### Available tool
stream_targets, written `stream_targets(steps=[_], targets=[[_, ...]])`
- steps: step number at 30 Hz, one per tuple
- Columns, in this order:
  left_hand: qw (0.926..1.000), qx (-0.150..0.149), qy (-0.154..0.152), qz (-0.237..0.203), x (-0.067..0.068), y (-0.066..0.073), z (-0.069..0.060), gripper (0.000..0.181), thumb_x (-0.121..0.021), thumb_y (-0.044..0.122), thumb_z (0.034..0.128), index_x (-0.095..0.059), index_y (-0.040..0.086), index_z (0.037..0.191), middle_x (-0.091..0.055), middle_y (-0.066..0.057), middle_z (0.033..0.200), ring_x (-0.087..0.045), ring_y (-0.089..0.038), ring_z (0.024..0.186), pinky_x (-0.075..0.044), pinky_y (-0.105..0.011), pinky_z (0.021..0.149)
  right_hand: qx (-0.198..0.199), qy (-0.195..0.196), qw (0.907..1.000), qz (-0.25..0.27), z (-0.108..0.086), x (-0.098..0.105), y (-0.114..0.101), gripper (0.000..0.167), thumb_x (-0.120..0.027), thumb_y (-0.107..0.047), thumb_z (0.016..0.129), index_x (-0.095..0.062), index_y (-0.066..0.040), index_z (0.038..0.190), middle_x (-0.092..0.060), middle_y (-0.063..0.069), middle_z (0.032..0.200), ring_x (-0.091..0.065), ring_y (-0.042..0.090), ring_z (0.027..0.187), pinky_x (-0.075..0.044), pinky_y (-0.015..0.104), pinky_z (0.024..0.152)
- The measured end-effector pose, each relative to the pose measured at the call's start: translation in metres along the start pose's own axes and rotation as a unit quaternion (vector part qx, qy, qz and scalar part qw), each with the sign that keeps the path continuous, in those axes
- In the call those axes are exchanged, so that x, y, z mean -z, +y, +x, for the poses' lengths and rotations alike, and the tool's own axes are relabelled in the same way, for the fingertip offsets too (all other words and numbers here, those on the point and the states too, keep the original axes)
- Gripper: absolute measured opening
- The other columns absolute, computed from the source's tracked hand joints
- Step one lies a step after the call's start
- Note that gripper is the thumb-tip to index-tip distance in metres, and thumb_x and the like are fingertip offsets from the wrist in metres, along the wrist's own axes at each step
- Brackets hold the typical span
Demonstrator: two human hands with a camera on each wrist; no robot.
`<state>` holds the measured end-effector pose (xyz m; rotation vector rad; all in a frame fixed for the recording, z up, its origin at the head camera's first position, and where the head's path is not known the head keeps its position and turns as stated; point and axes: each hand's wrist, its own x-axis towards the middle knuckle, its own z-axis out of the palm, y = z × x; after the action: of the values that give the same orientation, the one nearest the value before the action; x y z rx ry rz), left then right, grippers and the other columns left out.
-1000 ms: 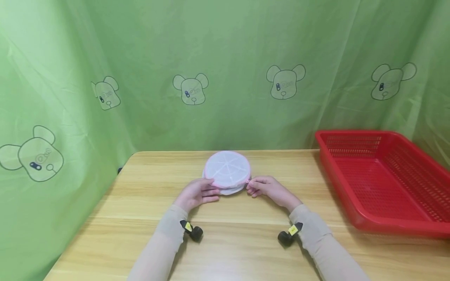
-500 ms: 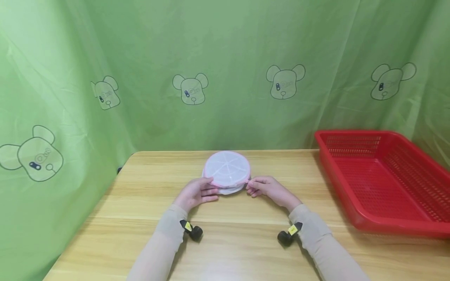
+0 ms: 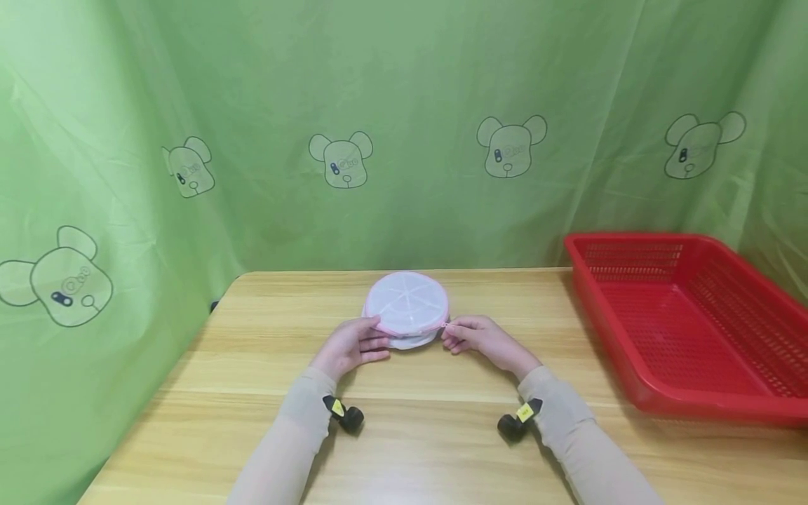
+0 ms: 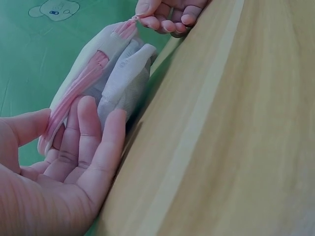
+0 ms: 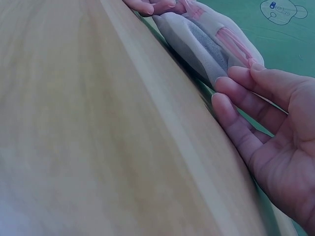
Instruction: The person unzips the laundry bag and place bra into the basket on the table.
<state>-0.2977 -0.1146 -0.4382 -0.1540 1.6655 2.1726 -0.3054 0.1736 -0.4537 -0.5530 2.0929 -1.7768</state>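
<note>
A round white mesh laundry bag [image 3: 407, 301] with spoke-like lines on its top lies near the table's far edge. A pink zipper [image 4: 78, 88] runs around its rim, partly covered by a strip of white cloth. My left hand [image 3: 352, 345] pinches the near-left rim, thumb on top and fingers beneath. At the near-right rim, my right hand [image 3: 481, 341] pinches the small zipper pull [image 3: 445, 325] between thumb and index finger. Loose mesh [image 5: 184, 42] sags below the rim in the right wrist view. What the bag contains cannot be seen.
To the right stands a red plastic basket [image 3: 637, 354] with perforated walls. The wooden table [image 3: 404, 435] ends just behind the bag, where a green curtain [image 3: 416, 210] with bear-head prints hangs. Each wrist wears a small black camera [image 3: 350, 419].
</note>
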Motion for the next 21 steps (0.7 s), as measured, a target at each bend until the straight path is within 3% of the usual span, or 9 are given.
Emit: stream_targets(steps=[8, 14, 21], targets=[[0.9990, -0.006, -0.005, 0.045, -0.004, 0.004, -0.003, 0.036, -0.056, 0.030, 0.0979, -0.055, 0.001, 0.120, -0.070, -0.007, 0.097, -0.069, -0.019, 0.087, -0.061, -0.044, 0.088, -0.006, 0.005, 0.9999, 0.008, 0.002, 0.001, 0.001, 0.037, -0.052, -0.020, 0.101, -0.058, 0.014, 0.114, -0.068, 0.019, 0.103, -0.068, 0.016, 0.088, -0.062, 0.029, 0.082], [0.9963, 0.001, -0.011, 0.086, -0.003, 0.010, -0.008, 0.037, -0.056, 0.031, 0.0971, -0.058, 0.002, 0.120, -0.069, -0.007, 0.098, -0.068, -0.019, 0.089, -0.060, -0.044, 0.088, -0.008, 0.006, 0.9999, 0.010, 0.001, 0.001, 0.000, 0.037, -0.052, -0.019, 0.100, -0.057, 0.015, 0.115, -0.068, 0.019, 0.103, -0.068, 0.016, 0.088, -0.062, 0.029, 0.082], [0.9896, 0.020, -0.041, 0.136, -0.009, 0.016, -0.014, 0.036, -0.058, 0.029, 0.0962, -0.061, 0.000, 0.118, -0.073, -0.010, 0.099, -0.071, -0.022, 0.091, -0.061, -0.042, 0.086, -0.008, 0.007, 0.9999, 0.005, 0.001, 0.001, 0.000, 0.036, -0.052, -0.018, 0.100, -0.058, 0.015, 0.115, -0.068, 0.020, 0.104, -0.068, 0.017, 0.088, -0.062, 0.030, 0.082]])
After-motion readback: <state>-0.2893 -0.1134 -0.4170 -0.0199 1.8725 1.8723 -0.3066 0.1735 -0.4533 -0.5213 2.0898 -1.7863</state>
